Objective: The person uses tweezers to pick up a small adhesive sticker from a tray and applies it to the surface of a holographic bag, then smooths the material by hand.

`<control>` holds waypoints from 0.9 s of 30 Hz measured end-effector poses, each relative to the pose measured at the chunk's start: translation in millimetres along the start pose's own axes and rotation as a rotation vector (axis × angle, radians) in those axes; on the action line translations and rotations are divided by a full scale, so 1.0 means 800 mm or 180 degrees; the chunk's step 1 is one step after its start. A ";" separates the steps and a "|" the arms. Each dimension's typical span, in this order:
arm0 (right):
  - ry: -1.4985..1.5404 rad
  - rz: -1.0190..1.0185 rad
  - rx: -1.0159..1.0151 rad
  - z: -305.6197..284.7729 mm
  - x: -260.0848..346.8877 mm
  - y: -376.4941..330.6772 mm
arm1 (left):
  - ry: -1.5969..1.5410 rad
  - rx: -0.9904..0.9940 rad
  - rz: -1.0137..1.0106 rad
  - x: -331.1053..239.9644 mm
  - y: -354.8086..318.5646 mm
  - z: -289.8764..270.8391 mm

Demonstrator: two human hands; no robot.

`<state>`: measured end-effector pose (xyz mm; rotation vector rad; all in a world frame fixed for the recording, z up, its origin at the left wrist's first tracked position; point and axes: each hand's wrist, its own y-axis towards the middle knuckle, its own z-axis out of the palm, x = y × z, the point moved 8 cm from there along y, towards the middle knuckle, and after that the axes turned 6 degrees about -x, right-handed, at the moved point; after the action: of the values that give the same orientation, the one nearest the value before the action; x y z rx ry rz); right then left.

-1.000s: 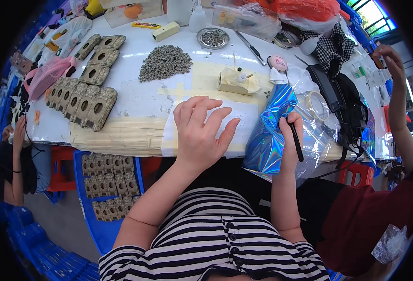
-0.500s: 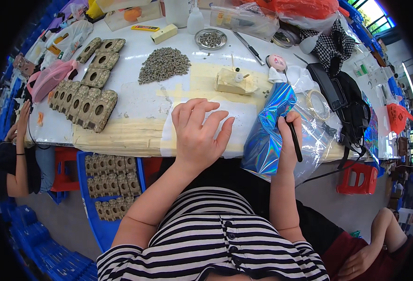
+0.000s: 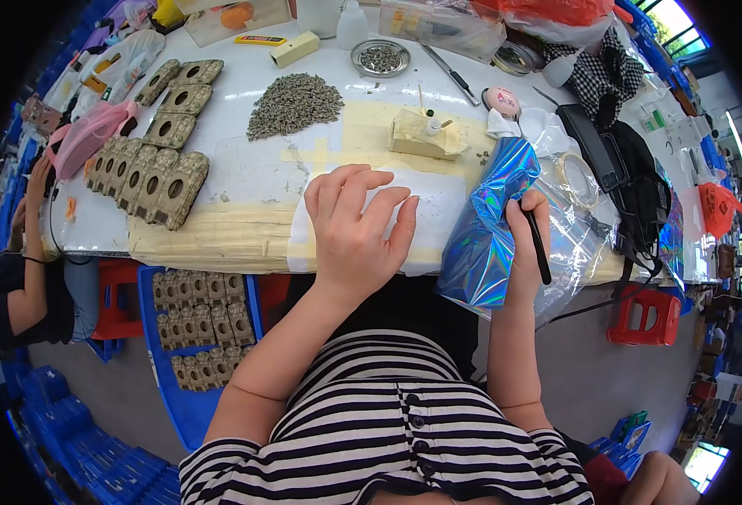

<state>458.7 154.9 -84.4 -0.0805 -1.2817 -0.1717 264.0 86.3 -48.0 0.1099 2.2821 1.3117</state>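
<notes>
My left hand (image 3: 356, 220) hovers over a white paper sheet (image 3: 304, 240) at the table's front edge. Its fingers are spread and bent, with nothing visible in them. Farther right, my right hand (image 3: 527, 244) is closed around a slim black tool (image 3: 539, 246), whose lower end sticks out towards me; its exact kind does not show. Beside and partly under that hand lies a shiny blue holographic pouch (image 3: 480, 244). Beyond the paper stands a tape-wrapped block (image 3: 426, 137) with a small white bottle (image 3: 434, 126) in it.
Camouflage-patterned cases (image 3: 144, 181) stand in rows at left, near a pile of small metal parts (image 3: 295, 105). A round dish (image 3: 379, 57) holds more parts. A black bag (image 3: 636, 198) lies at right. Below the table, a blue tray (image 3: 169, 412) holds more cases. Another person's arm (image 3: 30, 269) is at left.
My view has shifted slightly. My hands keep nearly the same pose, the right still gripping the black tool. At lower right, another person has moved mostly out of view.
</notes>
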 end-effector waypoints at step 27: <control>0.0349 0.0169 -0.0015 -0.003 -0.008 0.000 | 0.0099 0.0066 0.0013 -0.002 0.001 0.002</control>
<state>459.3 155.2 -91.2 -0.1077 -1.1687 -0.1318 266.0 87.6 -47.2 0.1018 2.3230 1.3008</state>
